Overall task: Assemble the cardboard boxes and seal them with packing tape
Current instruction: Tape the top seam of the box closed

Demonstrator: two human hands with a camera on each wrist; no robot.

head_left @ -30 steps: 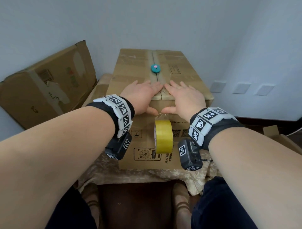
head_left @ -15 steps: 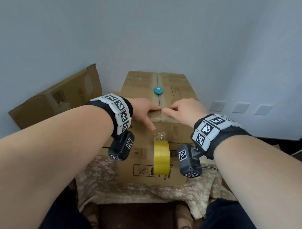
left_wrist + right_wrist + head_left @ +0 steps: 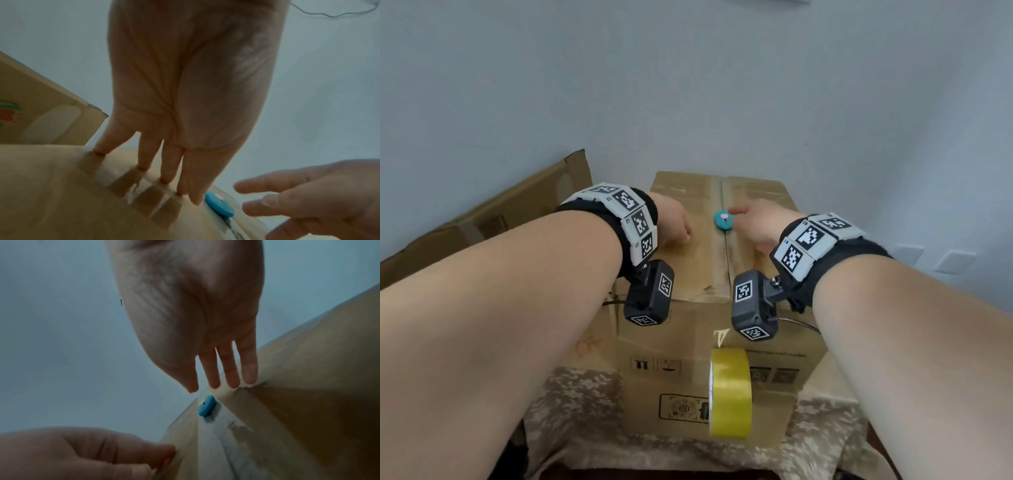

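Reaching right hand [image 3: 760, 224], fingers straight, toward small teal cutter [image 3: 723, 220] on box [image 3: 698, 267] seam; left hand [image 3: 674, 224] flat, steadying top. Cutter light, rigid: pinch edges.

A camouflage-patterned cloth [image 3: 571, 404] covered the worktop. Three pale wall plates [image 3: 959, 261] sat on the right wall, low down. A thin white cable [image 3: 333, 12] hung against the far wall.
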